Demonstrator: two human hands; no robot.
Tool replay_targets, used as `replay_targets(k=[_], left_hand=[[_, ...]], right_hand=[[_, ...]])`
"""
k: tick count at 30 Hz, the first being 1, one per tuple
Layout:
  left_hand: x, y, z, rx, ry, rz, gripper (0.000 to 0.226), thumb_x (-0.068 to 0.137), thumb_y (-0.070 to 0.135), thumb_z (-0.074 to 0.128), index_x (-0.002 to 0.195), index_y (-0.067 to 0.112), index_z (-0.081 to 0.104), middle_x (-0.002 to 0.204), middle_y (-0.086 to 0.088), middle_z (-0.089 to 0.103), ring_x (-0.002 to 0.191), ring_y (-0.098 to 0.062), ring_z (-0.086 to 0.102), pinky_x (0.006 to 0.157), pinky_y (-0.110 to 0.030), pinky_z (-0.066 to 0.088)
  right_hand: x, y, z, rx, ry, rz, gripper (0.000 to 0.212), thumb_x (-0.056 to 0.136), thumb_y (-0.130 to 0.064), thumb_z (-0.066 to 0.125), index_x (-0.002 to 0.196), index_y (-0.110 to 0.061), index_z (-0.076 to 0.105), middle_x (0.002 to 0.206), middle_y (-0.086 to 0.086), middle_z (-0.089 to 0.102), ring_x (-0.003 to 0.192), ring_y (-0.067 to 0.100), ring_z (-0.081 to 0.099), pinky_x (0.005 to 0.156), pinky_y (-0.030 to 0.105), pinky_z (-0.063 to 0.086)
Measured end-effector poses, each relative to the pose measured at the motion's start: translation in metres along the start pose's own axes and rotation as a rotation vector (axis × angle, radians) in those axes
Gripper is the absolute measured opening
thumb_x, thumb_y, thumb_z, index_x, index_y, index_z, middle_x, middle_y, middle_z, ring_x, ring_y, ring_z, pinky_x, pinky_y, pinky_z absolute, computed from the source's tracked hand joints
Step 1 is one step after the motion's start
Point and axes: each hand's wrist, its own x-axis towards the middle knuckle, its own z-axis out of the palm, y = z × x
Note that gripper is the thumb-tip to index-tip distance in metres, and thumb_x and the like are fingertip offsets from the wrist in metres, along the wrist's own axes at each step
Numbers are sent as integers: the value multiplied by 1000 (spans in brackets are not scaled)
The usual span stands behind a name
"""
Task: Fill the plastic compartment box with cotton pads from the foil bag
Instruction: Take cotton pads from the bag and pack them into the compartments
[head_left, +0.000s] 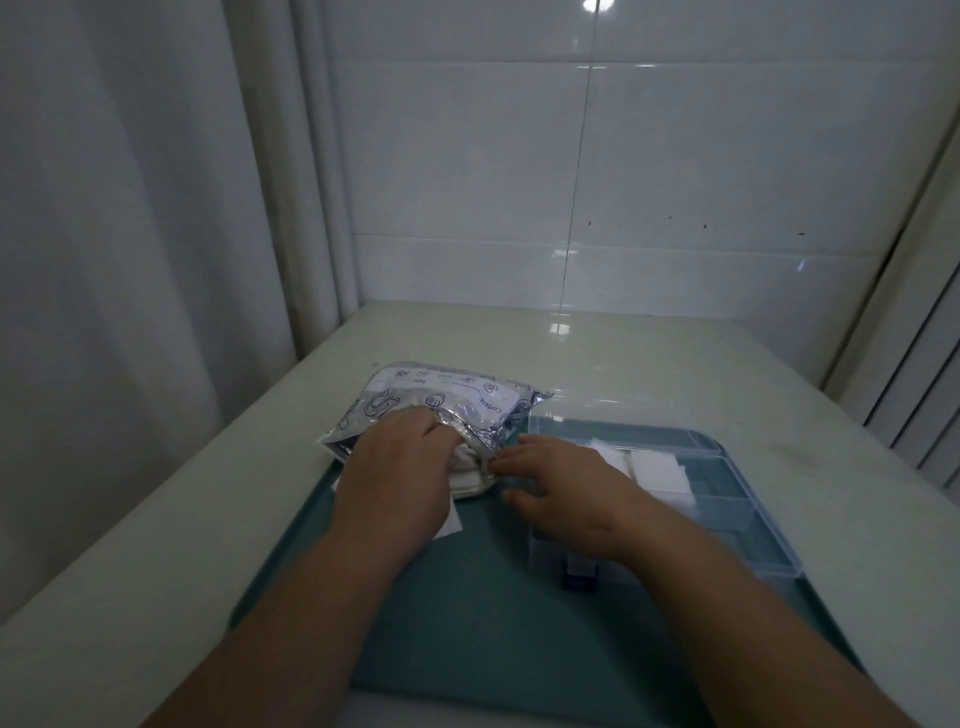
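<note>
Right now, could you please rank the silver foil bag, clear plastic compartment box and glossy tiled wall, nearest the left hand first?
1. Silver foil bag, touching the left hand.
2. Clear plastic compartment box, right side.
3. Glossy tiled wall, far back.

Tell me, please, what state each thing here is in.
foil bag, mouth open, lying on its side
left hand, fingers inside the bag's mouth, grip hidden
right hand, fingers straight, touching the bag's rim
compartment box, open, partly filled
cotton pads, lying in the far compartments
</note>
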Motion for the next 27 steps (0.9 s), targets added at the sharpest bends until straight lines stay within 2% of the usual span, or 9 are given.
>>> replay_targets(k=[4,9,15,20,23,26,27], left_hand=[[-1,2,-2,37,-35,31,20,60,16,69,80,20,69,78,0,56,74,-25,55,61,-36,44],[-1,2,-2,50,-48,28,25,54,11,77,74,16,64,75,-4,55,69,-28,55,55,-37,42],[-2,5,-6,-9,-27,-14,27,50,6,70,72,15,57,71,-4,57,67,-29,56,52,-36,43],[-1,5,-10,-75,32,-2,14,57,14,62,65,17,51,65,0,55,61,-26,52,52,-31,31],[-2,4,-15,-193,58,-23,15,63,17,59,66,19,44,63,3,48,60,-22,46,52,-31,24],[-5,2,-17,-302,54,-94,18,67,14,62,71,19,45,67,4,48,65,-20,45,53,-22,27],[-5,1,-17,-339,57,-118,17,69,13,63,72,18,47,68,4,49,67,-19,45,54,-23,30]], right_hand=[[1,1,1,0,5,-1,41,96,-29,49,136,-33,53,146,-15,46,141,10,29,112,41,32],[1,1,2,7,13,2,41,95,-29,49,136,-33,53,146,-14,46,140,10,30,112,40,32],[0,0,1,-3,9,10,41,95,-29,50,136,-33,53,146,-12,46,140,11,31,111,40,33],[0,0,2,0,10,10,40,95,-30,49,135,-33,54,144,-12,48,138,11,33,110,43,34],[0,0,2,7,19,3,39,94,-29,49,132,-33,56,141,-13,50,134,11,37,108,43,36],[0,0,3,7,27,-5,37,94,-29,51,129,-31,59,137,-12,53,132,12,40,106,43,38],[0,0,3,7,23,-8,36,93,-29,51,128,-31,60,137,-12,54,132,12,40,106,43,38]])
